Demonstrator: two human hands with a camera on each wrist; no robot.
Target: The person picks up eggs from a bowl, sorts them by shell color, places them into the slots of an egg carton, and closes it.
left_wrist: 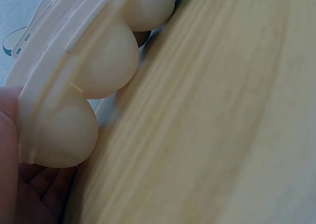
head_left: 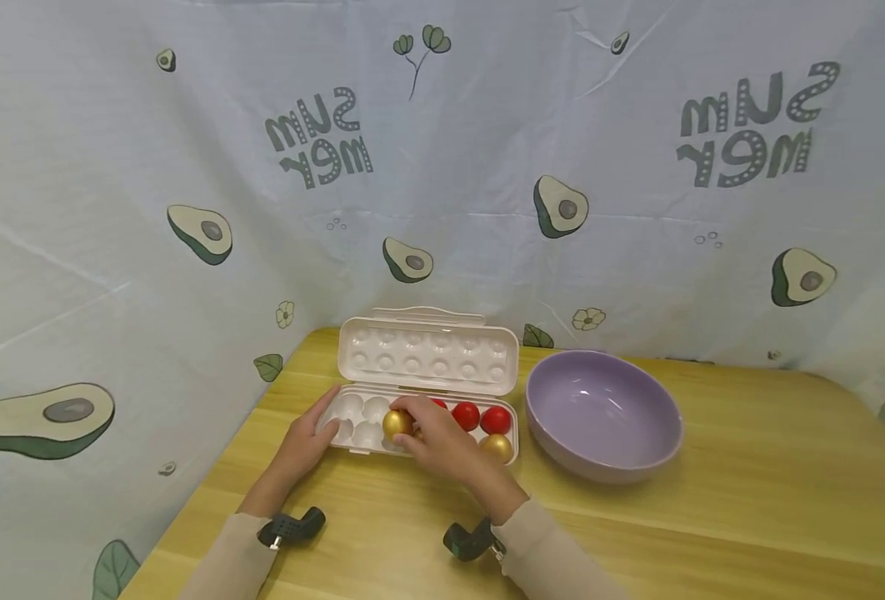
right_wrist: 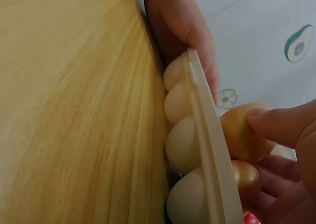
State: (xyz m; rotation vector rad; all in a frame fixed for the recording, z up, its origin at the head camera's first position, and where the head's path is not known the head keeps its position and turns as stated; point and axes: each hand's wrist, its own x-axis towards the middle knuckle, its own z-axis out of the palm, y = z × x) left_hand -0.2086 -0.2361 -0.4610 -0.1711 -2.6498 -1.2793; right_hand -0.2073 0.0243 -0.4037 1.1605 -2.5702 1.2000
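A pale plastic egg carton (head_left: 367, 434) lies lengthwise on the table with its lid (head_left: 429, 357) swung back. My left hand (head_left: 298, 454) grips the carton's left end, thumb on the rim and fingers around the side; the left wrist view shows fingers beneath the end cup (left_wrist: 64, 130). Between thumb and fingers, my right hand (head_left: 442, 442) pinches a gold egg (head_left: 397, 424), right at the carton's top in the right wrist view. Another gold egg (right_wrist: 247, 178) sits just beside it. Red eggs (head_left: 496, 420) and a gold egg (head_left: 497, 448) fill cups at the right end, partly hidden by my right hand.
Just right of the carton stands a wide purple bowl (head_left: 603, 417) with nothing in it. The wooden table (head_left: 772, 483) stretches to the right. Behind, a white curtain (head_left: 472, 167) with avocado prints hangs at the table's back edge.
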